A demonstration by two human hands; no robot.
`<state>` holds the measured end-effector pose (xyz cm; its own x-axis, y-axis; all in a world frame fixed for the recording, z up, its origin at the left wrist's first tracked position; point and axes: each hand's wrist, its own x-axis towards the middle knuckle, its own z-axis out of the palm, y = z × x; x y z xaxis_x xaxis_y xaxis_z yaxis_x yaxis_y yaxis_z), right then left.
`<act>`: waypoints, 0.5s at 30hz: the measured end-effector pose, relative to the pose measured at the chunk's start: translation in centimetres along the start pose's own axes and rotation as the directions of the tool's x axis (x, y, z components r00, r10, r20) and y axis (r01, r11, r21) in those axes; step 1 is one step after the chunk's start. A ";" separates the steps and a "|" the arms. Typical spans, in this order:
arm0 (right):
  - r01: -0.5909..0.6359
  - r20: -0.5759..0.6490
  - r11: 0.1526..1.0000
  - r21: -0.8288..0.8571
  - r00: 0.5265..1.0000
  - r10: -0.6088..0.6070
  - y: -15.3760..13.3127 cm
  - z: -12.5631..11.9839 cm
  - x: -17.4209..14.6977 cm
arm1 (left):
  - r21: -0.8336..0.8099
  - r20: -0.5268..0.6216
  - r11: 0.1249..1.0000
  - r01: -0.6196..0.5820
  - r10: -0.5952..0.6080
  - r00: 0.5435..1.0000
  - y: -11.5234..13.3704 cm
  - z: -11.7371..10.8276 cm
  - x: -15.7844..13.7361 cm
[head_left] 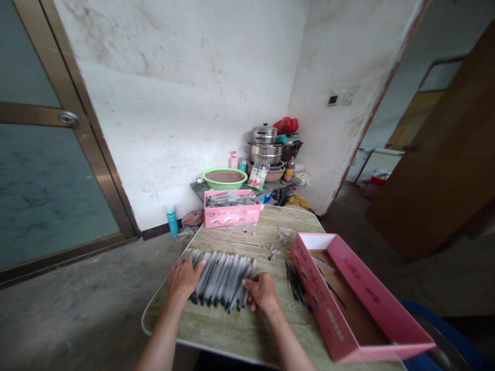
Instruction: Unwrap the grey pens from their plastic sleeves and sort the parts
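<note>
A row of clear pens [220, 278] with dark ends lies side by side across the table [216, 332]. My left hand [182, 277] rests at the row's left edge, thumb apart from the fingers and touching the outer pens. At the opposite edge, my right hand [263, 293] has its thumb and curled fingers closed on an outer pen; part of its grip is hidden. Right of that hand lies a loose bunch of thin dark sticks [296, 283], perhaps refills. Small pale pieces [274, 253] are scattered behind it.
A pink box [232, 215] full of pens stands at the table's far edge. A longer open pink box [340, 304] on the right holds a few thin sticks. Behind are a green basin [224, 185], stacked pots [266, 149] and a blue can [172, 221].
</note>
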<state>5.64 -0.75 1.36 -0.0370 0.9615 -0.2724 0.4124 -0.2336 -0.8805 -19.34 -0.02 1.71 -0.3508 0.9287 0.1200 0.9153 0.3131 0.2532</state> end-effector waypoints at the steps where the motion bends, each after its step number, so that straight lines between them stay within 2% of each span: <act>1: -0.015 0.030 1.000 0.023 0.999 0.014 -0.2 0.3 0.2 | -0.004 0.009 1.000 -0.002 0.003 1.000 0.5 0.1 -0.1; 7: -0.163 0.225 0.962 0.218 0.968 0.113 -0.7 2.1 -0.1 | 0.017 0.022 0.996 -0.087 0.087 0.996 3.7 1.3 0.8; 11: -0.203 0.257 0.919 0.339 0.959 0.117 -0.9 3.2 -0.5 | -0.003 0.029 0.974 -0.227 0.227 0.973 4.7 2.4 2.3; 15: -0.228 0.236 0.864 0.449 0.963 0.131 -1.2 5.1 -0.5 | -0.080 0.032 0.912 -0.403 0.407 0.913 5.2 2.9 4.3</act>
<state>0.49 -1.71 0.57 -0.1964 0.8608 -0.4696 -0.0438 -0.4861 -0.8728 -15.55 6.20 0.73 0.0583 0.9815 0.1823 0.9602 -0.1051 0.2589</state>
